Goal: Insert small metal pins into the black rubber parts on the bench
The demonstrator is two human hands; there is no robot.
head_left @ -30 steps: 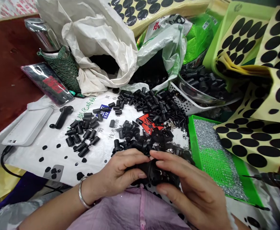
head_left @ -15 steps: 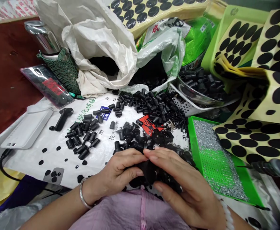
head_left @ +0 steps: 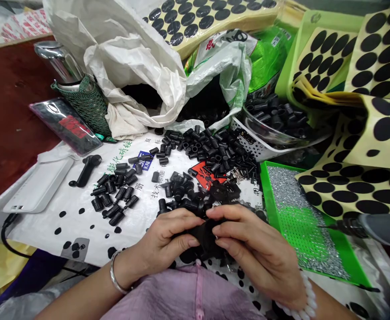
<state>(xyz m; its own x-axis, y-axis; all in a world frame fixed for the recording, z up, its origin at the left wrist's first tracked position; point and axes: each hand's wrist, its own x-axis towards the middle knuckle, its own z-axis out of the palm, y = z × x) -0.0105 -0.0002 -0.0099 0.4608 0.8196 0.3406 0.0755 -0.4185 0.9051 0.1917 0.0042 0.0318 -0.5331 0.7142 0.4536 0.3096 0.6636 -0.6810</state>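
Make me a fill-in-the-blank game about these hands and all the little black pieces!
1. The left hand and right hand pinch one ____ plastic part.
2. The shiny silver bangle sits on the ____ wrist.
3. The rectangular plastic tray holding tiny silver screws is bright ____.

Missing words: black, left, green.

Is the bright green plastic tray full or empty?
Partly full: small silver metal pieces cover much of the bright green plastic tray, but its perforated green floor shows bare in the middle.
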